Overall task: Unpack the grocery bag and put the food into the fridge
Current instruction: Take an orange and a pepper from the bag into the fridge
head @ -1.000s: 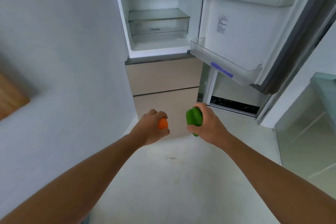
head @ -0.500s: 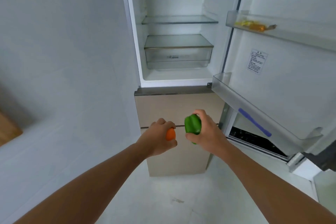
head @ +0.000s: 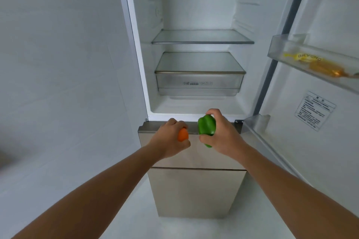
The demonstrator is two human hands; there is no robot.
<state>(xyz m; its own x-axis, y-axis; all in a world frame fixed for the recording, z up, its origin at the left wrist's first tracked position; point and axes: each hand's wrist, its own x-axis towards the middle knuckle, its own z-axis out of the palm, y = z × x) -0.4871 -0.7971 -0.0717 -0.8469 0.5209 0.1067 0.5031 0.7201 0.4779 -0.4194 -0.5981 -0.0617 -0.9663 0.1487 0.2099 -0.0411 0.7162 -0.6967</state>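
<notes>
Left hand (head: 171, 139) grips orange item (head: 183, 135), right hand (head: 221, 134) green pepper (head: 206, 125); both rounded, may roll off fridge shelf (head: 202, 37) at 12 o'clock.

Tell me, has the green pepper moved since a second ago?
Yes. The green pepper rose against the fridge, from the drawer fronts to the open compartment's sill.

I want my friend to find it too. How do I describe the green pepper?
Start at the open fridge straight ahead; two hands are held out just below its white floor. The right hand grips the green pepper. It is big, lumpy and green, while the left hand holds a small orange thing.
</notes>
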